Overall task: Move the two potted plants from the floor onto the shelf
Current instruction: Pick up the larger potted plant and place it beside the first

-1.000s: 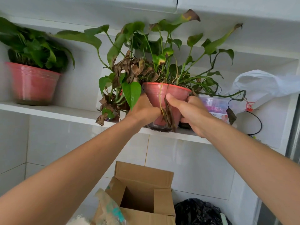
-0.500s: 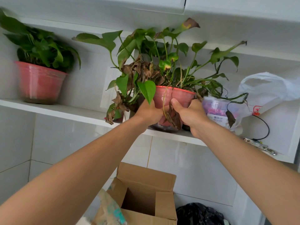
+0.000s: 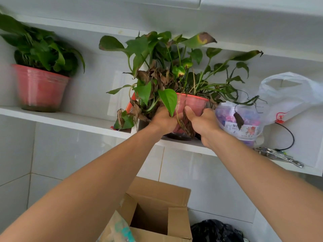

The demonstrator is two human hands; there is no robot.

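Both hands grasp the second red pot on the white shelf.
The left hand [image 3: 163, 119] and right hand [image 3: 205, 124] clasp the wilting pothos pot [image 3: 193, 105], resting on the shelf [image 3: 70, 119]; the other potted plant [image 3: 40, 86] stands on the shelf, well to its left.

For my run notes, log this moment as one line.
both hands: left hand, right hand gripping second pot | pot on shelf | first pot placed

White tiled wall [image 3: 201, 173], evenly lit, possibly by daylight; open cardboard box [image 3: 157, 212] below.
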